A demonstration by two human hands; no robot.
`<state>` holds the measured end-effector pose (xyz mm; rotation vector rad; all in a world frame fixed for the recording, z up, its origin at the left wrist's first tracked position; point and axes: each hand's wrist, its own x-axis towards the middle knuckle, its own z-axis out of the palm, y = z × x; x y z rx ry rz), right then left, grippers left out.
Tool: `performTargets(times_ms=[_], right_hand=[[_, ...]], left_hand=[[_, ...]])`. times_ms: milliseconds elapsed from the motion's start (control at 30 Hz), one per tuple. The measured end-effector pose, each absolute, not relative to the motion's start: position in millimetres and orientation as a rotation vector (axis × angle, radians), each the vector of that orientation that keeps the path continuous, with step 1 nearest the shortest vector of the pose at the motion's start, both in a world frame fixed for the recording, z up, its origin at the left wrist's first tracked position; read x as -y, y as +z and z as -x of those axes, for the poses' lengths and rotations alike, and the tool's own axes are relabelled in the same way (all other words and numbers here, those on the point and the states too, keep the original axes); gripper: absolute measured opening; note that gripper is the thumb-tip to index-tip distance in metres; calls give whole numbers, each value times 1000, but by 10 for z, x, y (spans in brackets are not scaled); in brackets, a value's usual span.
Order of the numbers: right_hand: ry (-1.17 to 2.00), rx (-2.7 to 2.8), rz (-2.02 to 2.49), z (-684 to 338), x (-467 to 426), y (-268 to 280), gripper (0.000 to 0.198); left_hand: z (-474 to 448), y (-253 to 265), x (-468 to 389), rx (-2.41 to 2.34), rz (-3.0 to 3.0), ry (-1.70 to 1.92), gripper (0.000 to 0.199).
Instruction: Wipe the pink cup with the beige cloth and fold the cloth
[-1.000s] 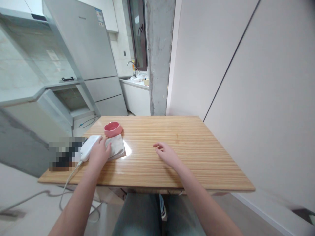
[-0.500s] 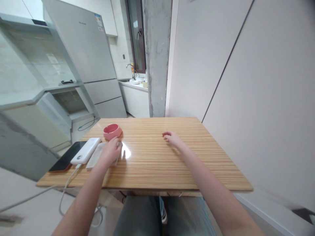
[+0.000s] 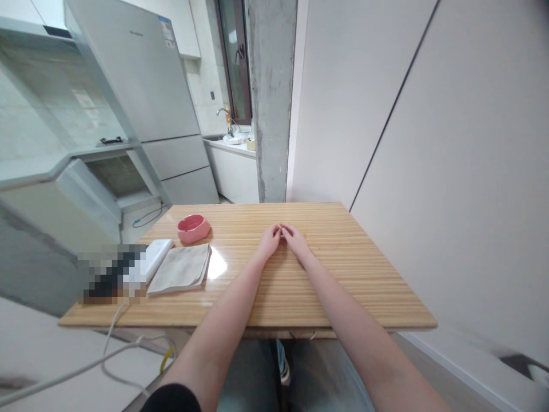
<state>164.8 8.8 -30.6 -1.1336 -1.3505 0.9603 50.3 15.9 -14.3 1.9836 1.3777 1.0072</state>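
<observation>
My left hand (image 3: 270, 240) and my right hand (image 3: 295, 239) meet over the middle of the wooden table (image 3: 343, 246), fingertips touching. Their fingers are loosely bent with a small gap between thumbs and fingers, and I see nothing held. To the left of them lies a folded light grey cloth (image 3: 180, 268), flat on the tabletop. Just behind the cloth sits a pink ashtray (image 3: 194, 229) with notches in its rim. A white power bank (image 3: 156, 257) is beside the cloth, partly covered by blurring. The dark flat device (image 3: 114, 277) next to it is also pixelated.
A white cable (image 3: 112, 326) runs from the devices over the table's near edge. A white wall panel (image 3: 450, 171) borders the right side. Beyond the table stand a concrete pillar (image 3: 273, 103), a fridge (image 3: 132, 74) and a sink counter (image 3: 234, 166).
My left hand has left the cloth and moved right to meet my right hand, which has shifted slightly left. The cloth now lies in full view.
</observation>
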Motion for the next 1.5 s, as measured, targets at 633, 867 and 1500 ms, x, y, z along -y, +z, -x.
performTargets(times_ms=[633, 867, 1500], right_hand=[[861, 1471, 1232, -1633, 6, -222, 19], [859, 1478, 1243, -1637, 3, -220, 19], [883, 1458, 1239, -1646, -37, -273, 22]], left_hand=[[-437, -249, -130, -1257, -2025, 989, 27], [-438, -234, -114, -1206, -2058, 996, 34], [-442, -233, -117, -1223, -2091, 976, 35]])
